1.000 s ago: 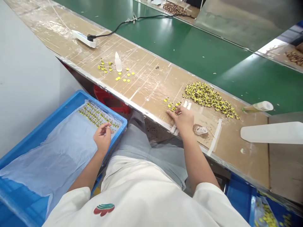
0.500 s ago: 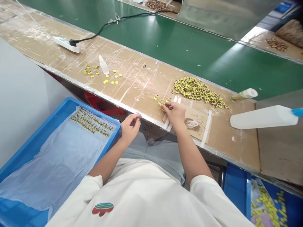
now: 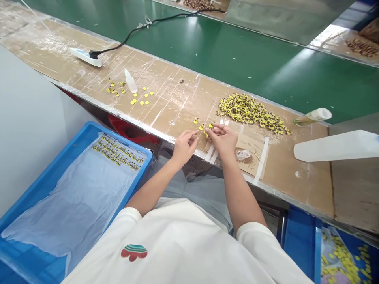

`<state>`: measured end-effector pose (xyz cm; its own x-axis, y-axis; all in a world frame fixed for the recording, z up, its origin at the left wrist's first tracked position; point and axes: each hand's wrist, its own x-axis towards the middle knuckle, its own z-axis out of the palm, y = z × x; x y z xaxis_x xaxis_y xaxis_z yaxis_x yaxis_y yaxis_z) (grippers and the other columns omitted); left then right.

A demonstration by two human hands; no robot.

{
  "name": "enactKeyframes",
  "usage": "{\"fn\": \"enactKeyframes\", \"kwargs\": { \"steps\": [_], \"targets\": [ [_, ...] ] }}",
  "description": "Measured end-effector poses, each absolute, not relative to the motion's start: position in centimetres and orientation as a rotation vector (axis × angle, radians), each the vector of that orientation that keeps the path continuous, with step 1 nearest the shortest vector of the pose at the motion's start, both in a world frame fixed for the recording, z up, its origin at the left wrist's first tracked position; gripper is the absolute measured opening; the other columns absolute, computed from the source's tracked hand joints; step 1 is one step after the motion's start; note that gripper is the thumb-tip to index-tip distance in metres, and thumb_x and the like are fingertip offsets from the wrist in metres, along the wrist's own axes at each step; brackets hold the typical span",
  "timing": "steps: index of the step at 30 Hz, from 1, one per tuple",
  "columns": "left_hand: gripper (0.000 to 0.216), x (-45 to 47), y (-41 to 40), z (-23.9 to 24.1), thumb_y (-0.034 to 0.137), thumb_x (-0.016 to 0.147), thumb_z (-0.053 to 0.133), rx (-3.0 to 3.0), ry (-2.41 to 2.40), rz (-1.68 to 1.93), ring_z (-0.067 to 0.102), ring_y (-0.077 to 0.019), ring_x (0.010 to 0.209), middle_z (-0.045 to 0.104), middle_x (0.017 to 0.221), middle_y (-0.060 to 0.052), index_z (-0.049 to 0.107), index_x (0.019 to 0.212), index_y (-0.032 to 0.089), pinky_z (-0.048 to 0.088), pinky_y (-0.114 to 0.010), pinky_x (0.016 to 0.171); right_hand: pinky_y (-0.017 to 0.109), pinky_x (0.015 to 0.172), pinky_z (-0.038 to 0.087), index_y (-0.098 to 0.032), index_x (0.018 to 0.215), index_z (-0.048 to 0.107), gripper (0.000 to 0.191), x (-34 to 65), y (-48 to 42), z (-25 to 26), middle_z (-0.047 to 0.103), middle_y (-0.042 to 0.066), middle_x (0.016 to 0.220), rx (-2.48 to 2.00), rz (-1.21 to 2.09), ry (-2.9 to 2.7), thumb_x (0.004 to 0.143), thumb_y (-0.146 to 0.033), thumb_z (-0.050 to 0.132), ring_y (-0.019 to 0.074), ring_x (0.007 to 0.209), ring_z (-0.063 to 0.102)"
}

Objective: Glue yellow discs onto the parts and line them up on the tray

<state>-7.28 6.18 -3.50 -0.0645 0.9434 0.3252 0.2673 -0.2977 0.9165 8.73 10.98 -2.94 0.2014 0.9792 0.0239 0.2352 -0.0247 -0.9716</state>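
My right hand (image 3: 223, 139) rests on the brown bench edge, its fingers pinched on a small yellow and black part (image 3: 206, 133). My left hand (image 3: 184, 145) is just to its left, fingers curled with thumb and forefinger reaching toward that same part. A few loose yellow parts (image 3: 202, 126) lie right in front of both hands. A large heap of yellow and black parts (image 3: 251, 111) sits farther right on the bench. At my left, a blue tray (image 3: 35, 185) lined with clear film holds rows of finished parts (image 3: 117, 154).
A small white glue bottle (image 3: 130, 81) with yellow discs (image 3: 142, 98) lies at mid-left. A power strip (image 3: 85, 57) with black cable is farther left. A white bottle (image 3: 337, 145) and a small tube (image 3: 314, 116) lie at right. A green conveyor belt (image 3: 237, 59) runs behind.
My left hand has left the blue tray and swung right across my lap to meet the right hand at the bench edge. The right hand stayed by the loose parts.
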Motion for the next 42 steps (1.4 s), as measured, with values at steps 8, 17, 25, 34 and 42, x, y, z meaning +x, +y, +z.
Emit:
{"fn": "enactKeyframes", "kwargs": {
  "steps": [8,17,25,34,42],
  "targets": [
    [0.040,-6.9,5.5,-3.0,0.039,0.078,0.071,1.127,0.999,1.361,0.068,-0.0187,0.091,0.071,0.105,-0.008,0.067,0.114,0.021,0.054,-0.032,0.086,0.023,0.048,0.052,-0.016,0.093,0.068,0.049,7.3,8.4,-1.3,0.070,0.001,0.070,-1.335,1.216,-1.088,0.060,-0.049,0.084,0.0100,0.048,0.058],
    [0.031,-13.2,-0.4,-1.7,0.033,0.068,0.080,0.671,1.003,1.607,0.069,-0.0147,0.075,0.074,0.083,-0.004,0.074,0.094,0.017,0.057,-0.034,0.080,0.025,0.055,0.056,-0.018,0.093,0.070,0.039,-0.3,5.2,-1.9,0.069,0.001,0.070,-1.100,1.552,-1.240,0.066,-0.043,0.083,0.0099,0.054,0.061],
    [0.033,-22.1,-6.0,-3.3,0.036,0.069,0.079,0.356,1.261,1.794,0.070,-0.0169,0.091,0.074,0.097,-0.005,0.072,0.097,0.020,0.055,-0.038,0.093,0.039,0.080,0.061,-0.019,0.095,0.071,0.038,-9.8,2.6,-3.2,0.074,0.006,0.087,-0.928,1.864,-1.376,0.066,-0.040,0.083,0.0184,0.077,0.071],
    [0.037,-32.8,-12.9,-14.0,0.035,0.067,0.077,0.193,1.995,1.526,0.069,-0.0183,0.080,0.074,0.093,-0.012,0.069,0.094,0.012,0.057,-0.031,0.069,0.034,0.068,0.062,-0.015,0.096,0.069,0.047,-16.2,1.4,-8.4,0.074,0.009,0.090,-0.970,2.017,-1.711,0.062,-0.044,0.082,0.0212,0.078,0.072],
    [0.025,-34.9,-12.1,-19.7,0.028,0.068,0.076,0.309,2.138,1.300,0.069,-0.0191,0.078,0.074,0.086,-0.010,0.073,0.087,0.013,0.055,-0.036,0.080,0.030,0.070,0.057,-0.016,0.081,0.071,0.020,-21.7,1.8,-13.0,0.074,0.007,0.079,-1.091,1.650,-2.280,0.066,-0.027,0.078,0.0184,0.070,0.070]
  ]
}}
